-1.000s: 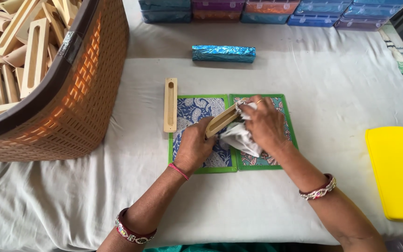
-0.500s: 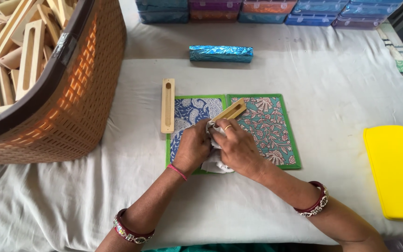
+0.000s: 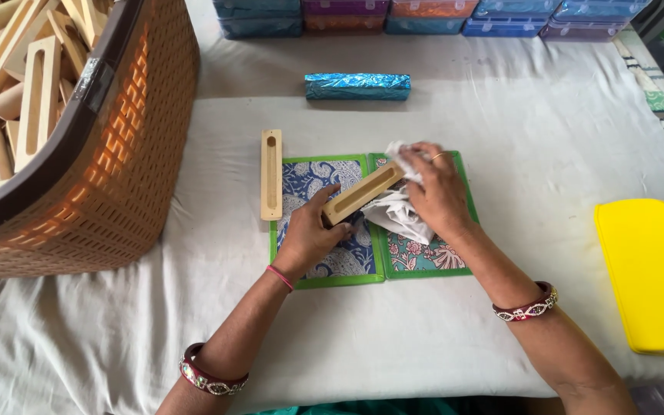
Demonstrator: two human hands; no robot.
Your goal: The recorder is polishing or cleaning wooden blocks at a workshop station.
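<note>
White cloth covers the counter [image 3: 501,100] where I work, with a big brown woven plastic basket [image 3: 117,177] of pale wooden pieces at my left and a yellow plastic box [image 3: 647,269] at my right. I judge I am at the wiping step: my left hand [image 3: 309,234] is closed around the near end of a long pale wooden block with a slot [image 3: 363,192], holding it tilted over the green-bordered patterned paper sheets [image 3: 324,273], while my right hand [image 3: 436,188] presses a crumpled white cloth [image 3: 393,215] against its far end. Next, I think, calls for a firm grip and drawing the cloth along the slot. That block looks smooth, light and unfinished. A second slotted wooden block [image 3: 271,174] lies just beside the sheets, and a blue foil-wrapped bar [image 3: 357,86] lies farther back.
</note>
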